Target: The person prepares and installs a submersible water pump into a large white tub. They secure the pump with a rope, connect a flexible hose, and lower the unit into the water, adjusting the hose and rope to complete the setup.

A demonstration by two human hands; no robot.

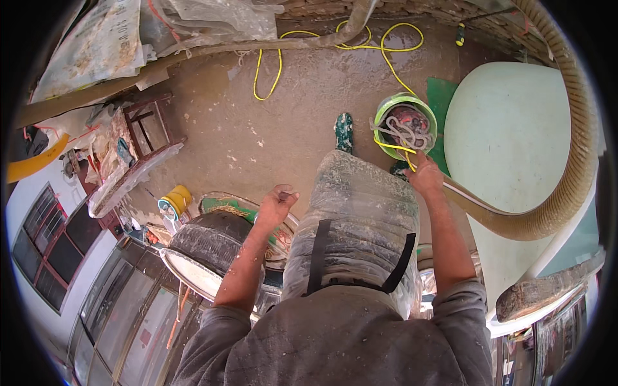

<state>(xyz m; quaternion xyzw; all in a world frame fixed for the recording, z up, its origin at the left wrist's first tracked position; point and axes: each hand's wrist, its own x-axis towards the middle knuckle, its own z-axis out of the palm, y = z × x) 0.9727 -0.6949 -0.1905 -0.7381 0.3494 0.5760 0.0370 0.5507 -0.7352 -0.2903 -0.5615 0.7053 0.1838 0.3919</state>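
Note:
My right hand (425, 175) is closed around a thin yellow hose (411, 158) at the near rim of a pale green bucket (381, 110). Inside the bucket lie a coiled light rope (404, 134) and a dark reddish thing (412, 117) I cannot make out. A thick ribbed tan hose (489, 215) passes close by my right wrist. My left hand (277, 202) hovers in front of me with loosely curled fingers and nothing visible in them. Below it stands a round dark woven basket (215, 241). A clear plastic apron (360, 225) covers my front, and a green patterned boot (344, 132) shows beyond it.
More yellow hose (277, 72) loops across the wet brown floor (225, 141). At right is a large pale green tub or board (508, 128). A wooden frame (151, 122) and a yellow container (177, 199) are at left. A curved pole (257, 46) crosses the far side.

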